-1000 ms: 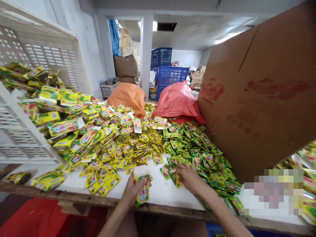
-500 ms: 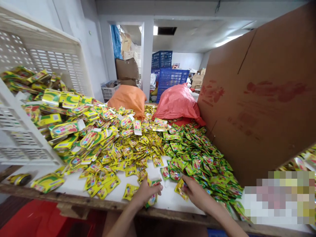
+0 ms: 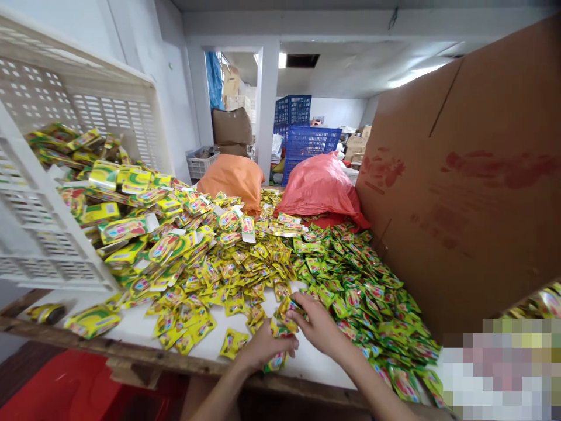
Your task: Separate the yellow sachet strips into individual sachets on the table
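My left hand (image 3: 266,346), at the table's front edge, is closed around a small green-and-yellow printed box (image 3: 275,363), largely hidden by the fingers. My right hand (image 3: 316,323) pinches a yellow sachet (image 3: 287,306) just above the box's upper end; whether the two touch I cannot tell. A heap of yellow sachets (image 3: 228,269) lies beyond my left hand. Green sachets (image 3: 350,280) are piled beyond and to the right of my right hand. One loose yellow sachet (image 3: 233,343) rests left of my left hand.
A tipped white crate (image 3: 48,234) at left spills yellow boxes (image 3: 127,228) onto the table (image 3: 214,345). A large cardboard sheet (image 3: 464,199) stands on the right. Orange (image 3: 232,178) and red sacks (image 3: 319,184) lie at the back. A red stool (image 3: 79,392) is below.
My right hand has moved left with the yellow sachet, from beside the green pile up to my left hand. My left hand stays near its place with the box. The view has shifted slightly.
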Demonstrator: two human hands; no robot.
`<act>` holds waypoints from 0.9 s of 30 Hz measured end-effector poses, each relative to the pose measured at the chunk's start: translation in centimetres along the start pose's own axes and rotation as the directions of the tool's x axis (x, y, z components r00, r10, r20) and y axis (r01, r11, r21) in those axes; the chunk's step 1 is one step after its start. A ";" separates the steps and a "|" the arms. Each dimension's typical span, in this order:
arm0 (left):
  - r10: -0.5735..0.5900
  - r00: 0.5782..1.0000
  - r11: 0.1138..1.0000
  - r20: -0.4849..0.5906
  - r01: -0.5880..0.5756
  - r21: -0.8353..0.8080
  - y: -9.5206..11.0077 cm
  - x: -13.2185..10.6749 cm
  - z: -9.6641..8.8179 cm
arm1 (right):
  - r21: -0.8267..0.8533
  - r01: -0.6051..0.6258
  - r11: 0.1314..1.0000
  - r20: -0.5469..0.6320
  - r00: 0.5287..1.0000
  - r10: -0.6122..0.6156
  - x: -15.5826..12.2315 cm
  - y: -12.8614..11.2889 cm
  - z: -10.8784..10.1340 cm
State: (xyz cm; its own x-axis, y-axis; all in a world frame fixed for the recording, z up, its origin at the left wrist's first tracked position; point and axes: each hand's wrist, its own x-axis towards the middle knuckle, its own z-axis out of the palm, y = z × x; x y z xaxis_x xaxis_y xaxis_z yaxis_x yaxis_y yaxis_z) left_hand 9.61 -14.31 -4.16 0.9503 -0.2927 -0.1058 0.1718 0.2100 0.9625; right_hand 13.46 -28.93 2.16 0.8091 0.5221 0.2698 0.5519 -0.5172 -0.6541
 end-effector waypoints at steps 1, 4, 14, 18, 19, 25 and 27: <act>-0.003 1.000 1.000 0.014 0.003 -0.003 0.1 0.0 0.0 | -0.009 0.002 1.000 -0.010 1.000 -0.002 0.0 -0.1 0.0; -0.002 0.998 0.999 0.060 0.005 -0.053 0.5 0.0 0.1 | 0.045 0.005 0.999 -0.082 0.997 -0.001 -0.2 -0.1 0.5; -0.009 0.993 0.993 0.117 0.023 -0.118 1.2 -0.6 0.1 | 0.006 -0.067 0.998 -0.233 0.970 0.067 -1.1 0.5 3.2; 0.025 0.994 0.993 0.109 -0.012 -0.118 1.2 -0.6 -0.1 | -0.058 0.013 0.998 -0.121 0.992 -0.020 -1.3 -0.2 2.6; 0.029 0.995 0.993 0.100 -0.017 -0.117 1.2 -0.6 -0.2 | -0.051 0.023 0.998 -0.068 0.997 -0.026 -1.4 -0.5 2.2; 0.005 0.996 0.999 0.093 -0.001 -0.052 0.9 -0.3 0.3 | -0.199 -0.155 0.968 0.059 0.984 0.170 -1.1 -2.0 -0.2; 0.006 0.996 0.999 0.090 -0.003 -0.038 0.8 -0.1 0.5 | -0.264 -0.195 0.945 0.058 0.974 0.217 -0.8 -2.5 -0.4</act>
State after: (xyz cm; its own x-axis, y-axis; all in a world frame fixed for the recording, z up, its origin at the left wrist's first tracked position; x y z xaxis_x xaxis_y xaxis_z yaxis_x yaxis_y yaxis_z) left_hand 9.47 -14.61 -3.23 0.9243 -0.3739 -0.0767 0.1787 0.2464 0.9525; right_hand 11.54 -28.29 3.82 0.8965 0.4356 0.0803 0.4172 -0.7693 -0.4839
